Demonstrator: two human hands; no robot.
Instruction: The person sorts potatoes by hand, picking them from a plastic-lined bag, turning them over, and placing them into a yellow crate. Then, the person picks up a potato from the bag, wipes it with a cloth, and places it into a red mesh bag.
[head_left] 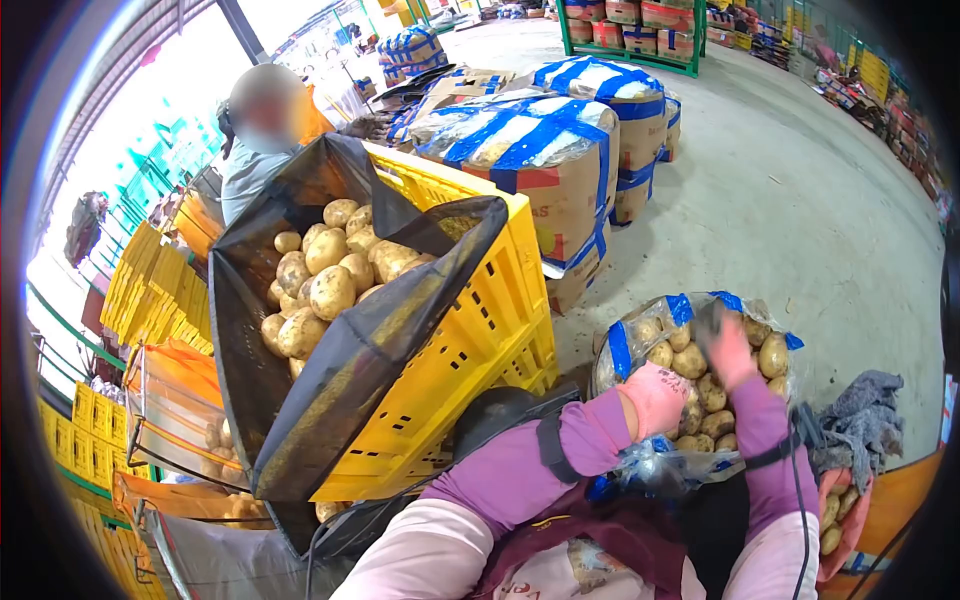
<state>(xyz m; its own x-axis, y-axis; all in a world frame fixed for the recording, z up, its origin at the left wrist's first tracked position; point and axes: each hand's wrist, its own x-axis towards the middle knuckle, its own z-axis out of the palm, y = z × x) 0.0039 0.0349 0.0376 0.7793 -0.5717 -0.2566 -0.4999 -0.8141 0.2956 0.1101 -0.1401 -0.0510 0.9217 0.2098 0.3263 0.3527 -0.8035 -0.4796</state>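
Observation:
Potatoes (712, 391) fill a plastic-lined container (612, 352) with blue tape on its rim, right in front of me. My left hand (658, 398), in a pink glove, rests over the potatoes on the near left side; its fingers are turned away and hidden. At the far side of the same container, my right hand (733, 352) reaches in among the potatoes. Its pink glove has dark fingertips and is smeared by motion, so its grip does not show.
A large yellow crate (490, 320) lined with dark cloth stands tilted at my left, holding more potatoes (325, 265). A co-worker (255, 170) is behind it. Taped cartons (560, 190) stand ahead. A grey cloth (862, 420) hangs at the right.

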